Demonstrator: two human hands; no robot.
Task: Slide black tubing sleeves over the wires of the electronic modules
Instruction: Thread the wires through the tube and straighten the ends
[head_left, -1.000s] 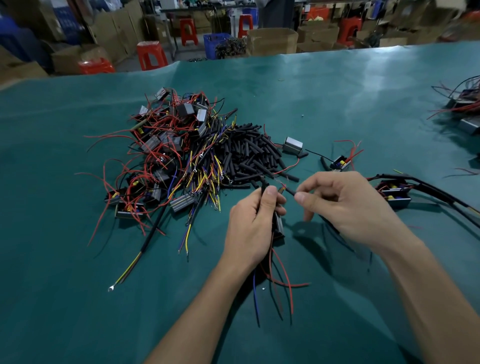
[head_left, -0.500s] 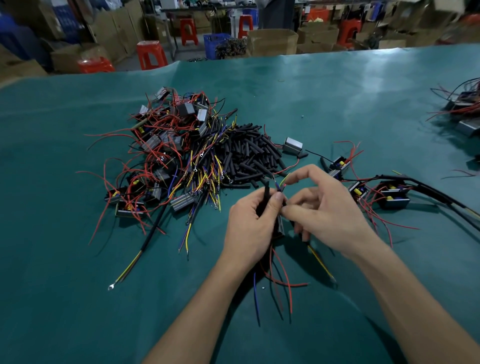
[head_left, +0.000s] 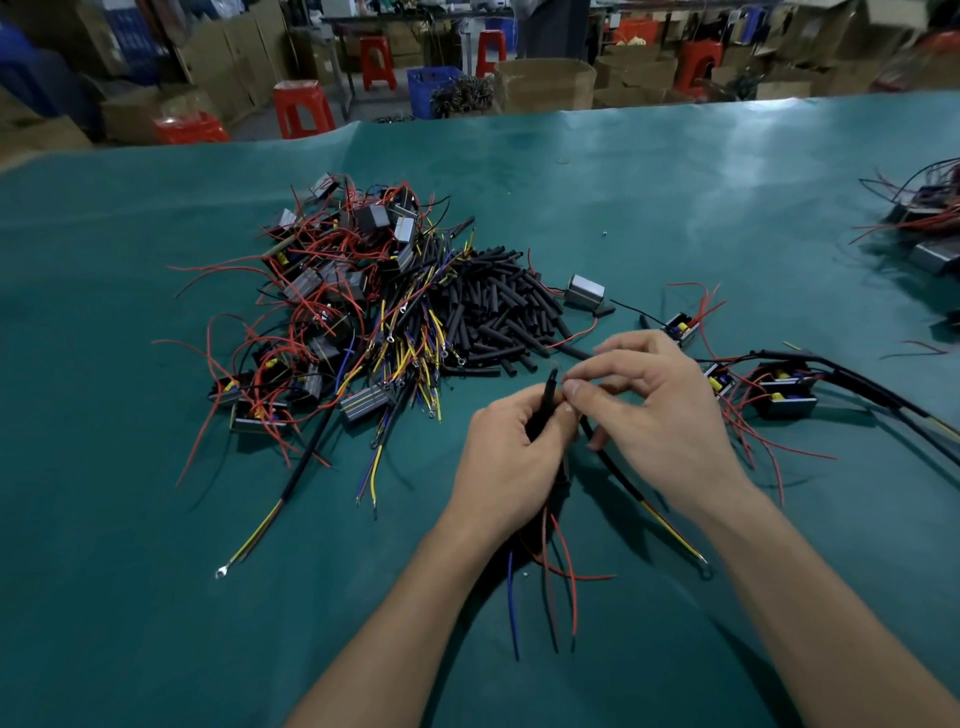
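A: 2 hands meet at mid-table. The left hand is curled round a short black tubing sleeve, whose open end pokes up past the thumb, with the small module apparently tucked in the palm, though that is mostly hidden.

B: And the right hand pinches something thin right at the sleeve's mouth. I'd judge it's a wire tip being fed in; it's too small to be sure.

A: The risk here is the tip catching on the rim and buckling instead of entering.

B: Or grabbing the wrong lead. Loose red, blue and black wires dangle below the left palm, easy to mix up.

A: Also that long black-sheathed cable with the yellow end and ring terminal passes under the right wrist; a pull could drag it.

B: The heap of spare black sleeves lies just beyond on the teal-green table cover, beside the tangled pile of grey modules with red wires.

A: A careless elbow scatters those.
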